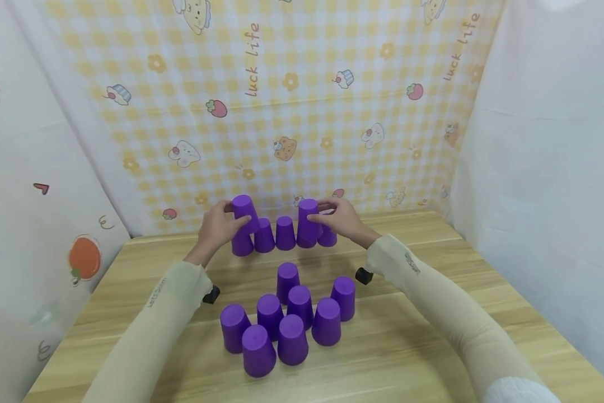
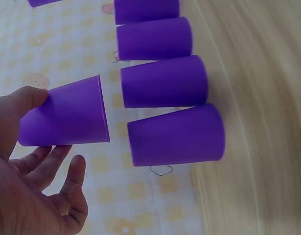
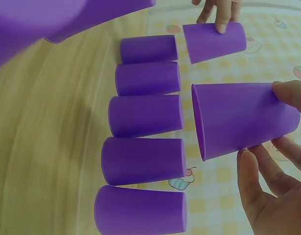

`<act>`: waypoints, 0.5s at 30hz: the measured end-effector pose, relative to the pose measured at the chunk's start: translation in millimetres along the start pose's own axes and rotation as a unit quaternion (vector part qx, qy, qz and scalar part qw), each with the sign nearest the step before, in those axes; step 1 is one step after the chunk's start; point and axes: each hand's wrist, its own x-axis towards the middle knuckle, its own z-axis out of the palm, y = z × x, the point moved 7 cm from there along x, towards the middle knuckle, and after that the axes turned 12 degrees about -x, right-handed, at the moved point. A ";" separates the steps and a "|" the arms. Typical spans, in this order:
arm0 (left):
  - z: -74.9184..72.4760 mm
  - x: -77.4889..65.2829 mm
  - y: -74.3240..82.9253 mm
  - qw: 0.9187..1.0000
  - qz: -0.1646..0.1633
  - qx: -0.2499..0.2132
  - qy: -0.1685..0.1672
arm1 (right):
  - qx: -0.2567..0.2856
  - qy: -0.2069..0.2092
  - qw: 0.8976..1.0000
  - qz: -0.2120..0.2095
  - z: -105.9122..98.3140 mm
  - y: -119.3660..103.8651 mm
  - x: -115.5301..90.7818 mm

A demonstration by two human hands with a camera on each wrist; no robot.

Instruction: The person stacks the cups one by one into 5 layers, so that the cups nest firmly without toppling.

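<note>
Several purple cups stand upside down side by side in a row (image 1: 285,234) at the back of the table. Over the row's left end, my left hand (image 1: 218,225) pinches an upside-down purple cup (image 1: 244,212) between thumb and fingers. My right hand (image 1: 344,219) grips another upside-down purple cup (image 1: 309,215) above the right part of the row. In the right wrist view, a gap separates this held cup (image 3: 245,117) from the row cups (image 3: 145,115). The left wrist view likewise shows its held cup (image 2: 67,115) apart from the nearest row cup (image 2: 177,137).
Nearer the front, a group of several more upside-down purple cups (image 1: 293,340) stands on the wooden table (image 1: 407,347). A yellow checked cloth (image 1: 312,112) hangs behind the row. White sheets (image 1: 548,168) line both sides. Small black objects (image 1: 364,276) sit by the wrists.
</note>
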 end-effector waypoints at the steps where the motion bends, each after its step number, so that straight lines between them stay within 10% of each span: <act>1: 0.2 2.0 -0.4 1.000 -0.003 0.000 0.000 | -0.003 -0.001 1.000 0.002 0.2 -0.6 0.6; 15: 7.1 17.9 -6.7 1.000 -0.020 0.000 0.001 | -0.010 0.004 1.000 0.027 13.9 1.9 33.6</act>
